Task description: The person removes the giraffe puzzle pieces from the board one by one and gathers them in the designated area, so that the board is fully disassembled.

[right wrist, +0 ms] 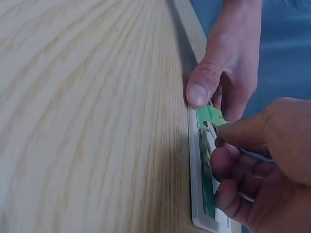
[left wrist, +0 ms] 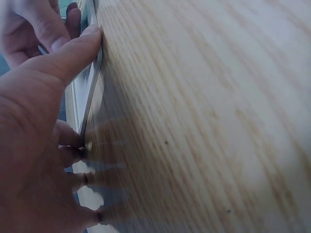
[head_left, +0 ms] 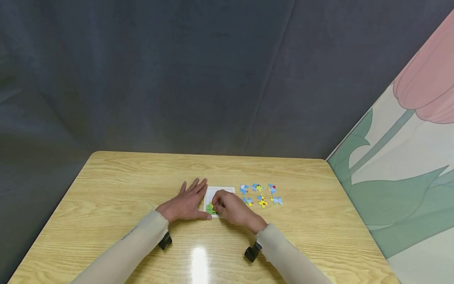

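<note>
A small white puzzle tray (head_left: 221, 188) lies on the table in front of me. My left hand (head_left: 187, 203) rests along its left side with fingers spread, the thumb on the near left corner. Green puzzle pieces (right wrist: 206, 114) sit in that corner by the thumb. Over the near part of the tray, my right hand (head_left: 232, 209) pinches a jigsaw piece (right wrist: 211, 129) between thumb and forefinger, its other fingers curled. In the right wrist view the held piece stands tilted against the green part of the picture, mostly hidden by the fingertips.
Just right of the tray, several loose jigsaw pieces (head_left: 262, 201) in blue, yellow and red lie in two rows. The wooden table (head_left: 124, 177) ends at a dark curtain (head_left: 177, 79) behind, and a flower-patterned panel (head_left: 397, 177) stands on the right.
</note>
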The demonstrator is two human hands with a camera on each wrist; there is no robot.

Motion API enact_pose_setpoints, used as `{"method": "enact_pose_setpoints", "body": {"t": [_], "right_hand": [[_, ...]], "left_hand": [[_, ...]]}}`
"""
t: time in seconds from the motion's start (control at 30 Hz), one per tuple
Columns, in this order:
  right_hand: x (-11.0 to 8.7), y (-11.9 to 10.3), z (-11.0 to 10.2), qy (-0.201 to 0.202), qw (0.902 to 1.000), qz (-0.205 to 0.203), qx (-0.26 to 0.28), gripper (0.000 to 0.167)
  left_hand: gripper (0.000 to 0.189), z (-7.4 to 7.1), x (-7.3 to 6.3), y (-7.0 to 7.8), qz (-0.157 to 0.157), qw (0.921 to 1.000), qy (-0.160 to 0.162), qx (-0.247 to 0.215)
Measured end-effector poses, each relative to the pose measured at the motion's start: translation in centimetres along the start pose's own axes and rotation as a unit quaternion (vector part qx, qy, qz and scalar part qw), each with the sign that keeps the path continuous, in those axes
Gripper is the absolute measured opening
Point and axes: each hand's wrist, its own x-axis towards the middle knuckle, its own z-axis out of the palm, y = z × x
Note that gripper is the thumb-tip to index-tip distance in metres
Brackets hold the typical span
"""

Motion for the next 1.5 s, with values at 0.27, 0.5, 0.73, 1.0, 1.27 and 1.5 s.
{"method": "enact_pose_setpoints", "body": {"t": [0.27,0.5,0.73,1.0,1.27,1.5], "right_hand": [[-0.1,-0.3,-0.4,0.009,0.9975,-0.005,0.07,0.012],[-0.8,-0.2,-1.3,0.015,0.9961,0.008,0.087,0.009],[-2.4,1.0,-2.0,0.03,0.9955,0.023,0.087,0.007],[-5.0,2.2,-3.3,0.036,0.9951,0.046,0.08,0.007],[-7.3,4.0,-4.3,0.045,0.9946,0.059,0.073,0.006],[-9.2,5.2,-5.2,0.056,0.9928,0.089,0.058,0.007]], "left_hand": [[0.111,0.1,0.2,0.1,-0.003,1.0,0.001,-0.008],[0.11,0.2,0.5,0.1,-0.009,1.0,0.0,0.001],[0.11,0.2,0.4,0.2,-0.006,1.0,0.001,-0.003],[0.11,0.2,0.4,0.5,-0.006,1.0,0.0,0.0],[0.11,0.1,0.4,0.5,0.0,1.0,-0.001,-0.007],[0.109,0.2,0.5,0.5,0.0,1.0,-0.005,-0.002]]}}
